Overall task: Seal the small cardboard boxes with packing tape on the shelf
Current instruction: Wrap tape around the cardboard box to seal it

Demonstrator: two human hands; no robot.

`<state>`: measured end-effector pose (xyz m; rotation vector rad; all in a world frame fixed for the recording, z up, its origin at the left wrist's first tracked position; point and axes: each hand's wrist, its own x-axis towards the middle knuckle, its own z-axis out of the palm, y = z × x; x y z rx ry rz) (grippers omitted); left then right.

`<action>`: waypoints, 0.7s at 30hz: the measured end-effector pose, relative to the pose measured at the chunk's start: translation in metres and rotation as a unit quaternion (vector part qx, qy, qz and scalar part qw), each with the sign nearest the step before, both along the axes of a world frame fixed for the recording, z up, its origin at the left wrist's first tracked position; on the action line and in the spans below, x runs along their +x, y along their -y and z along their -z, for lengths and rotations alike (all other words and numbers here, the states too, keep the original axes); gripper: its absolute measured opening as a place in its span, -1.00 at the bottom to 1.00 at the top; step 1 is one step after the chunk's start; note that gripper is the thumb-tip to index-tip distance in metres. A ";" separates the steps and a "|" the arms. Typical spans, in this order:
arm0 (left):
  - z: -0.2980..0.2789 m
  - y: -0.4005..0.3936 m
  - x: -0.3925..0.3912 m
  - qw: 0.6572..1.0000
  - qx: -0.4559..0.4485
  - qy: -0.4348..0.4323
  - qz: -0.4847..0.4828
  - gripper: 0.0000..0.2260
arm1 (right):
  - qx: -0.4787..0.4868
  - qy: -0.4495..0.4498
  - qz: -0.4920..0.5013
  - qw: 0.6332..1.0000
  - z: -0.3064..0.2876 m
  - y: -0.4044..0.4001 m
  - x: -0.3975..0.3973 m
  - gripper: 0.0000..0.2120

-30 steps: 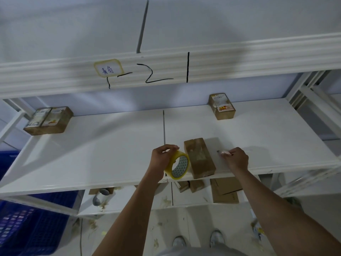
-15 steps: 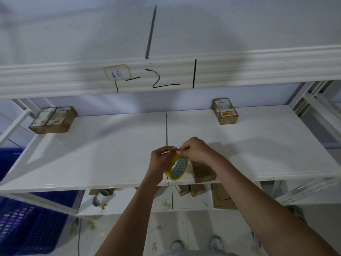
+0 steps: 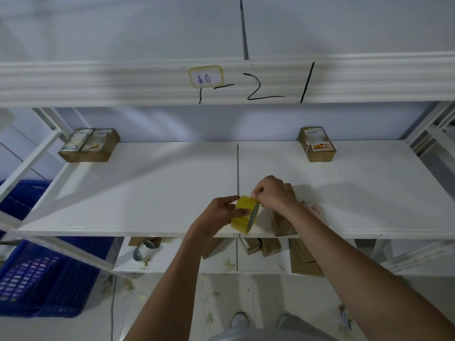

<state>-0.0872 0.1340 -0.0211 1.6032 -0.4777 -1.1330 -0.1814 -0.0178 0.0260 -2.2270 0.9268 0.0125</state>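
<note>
- Tape roll [image 3: 244,214] is held by the left hand [image 3: 219,214] over the front edge of the shelf [image 3: 138,193], thumb and fingers curled around its rim, so that the roll does not turn while the tape end is pulled.
- The right hand [image 3: 273,193] pinches at the top of the roll, I think on the loose tape end; the end itself is too small to see for sure.
- The box [image 3: 283,223] to be sealed lies on the shelf just right of the roll, partly hidden under the right wrist. It is close, so the pulled tape can go on it directly.
- A small pale thing [image 3: 312,208] lies on the shelf right of this box; I cannot tell what it is.
- One labelled box [image 3: 317,145] stands far behind the roll to the right, and two boxes [image 3: 89,146] far behind it to the left, probably put apart from the working place.
- Below the roll, on the lower shelf [image 3: 172,262], there are more boxes [image 3: 261,246], flat cardboard [image 3: 304,258] and a grey roll [image 3: 144,249].
- A blue crate [image 3: 41,279] stands low, far left of the roll.
</note>
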 end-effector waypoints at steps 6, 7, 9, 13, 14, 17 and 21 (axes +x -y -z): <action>0.007 -0.010 -0.011 1.000 0.018 0.012 -0.017 -0.39 | -0.023 -0.009 -0.049 0.998 0.007 -0.006 -0.001 -0.85; 0.008 -0.011 -0.012 0.999 0.026 0.017 -0.026 -0.40 | -0.027 -0.009 -0.057 0.998 0.007 -0.008 0.000 -0.85; 0.005 -0.013 -0.016 0.999 0.036 0.011 -0.037 -0.40 | -0.036 -0.011 -0.072 0.997 0.008 -0.011 0.000 -0.87; 0.007 -0.018 -0.028 0.993 0.078 0.007 -0.092 -0.31 | -0.045 -0.010 -0.100 0.994 0.007 -0.019 -0.005 -0.89; 0.007 -0.020 -0.032 0.989 0.091 0.012 -0.114 -0.39 | -0.046 -0.002 -0.110 0.993 0.008 -0.022 -0.006 -0.89; 0.009 -0.028 -0.040 0.982 0.120 0.029 -0.140 -0.63 | -0.055 0.012 -0.141 0.988 0.012 -0.031 -0.011 -0.89; 0.014 -0.040 -0.056 0.966 0.154 0.015 -0.206 -0.65 | -0.053 0.003 -0.165 0.985 0.022 -0.043 -0.013 -0.86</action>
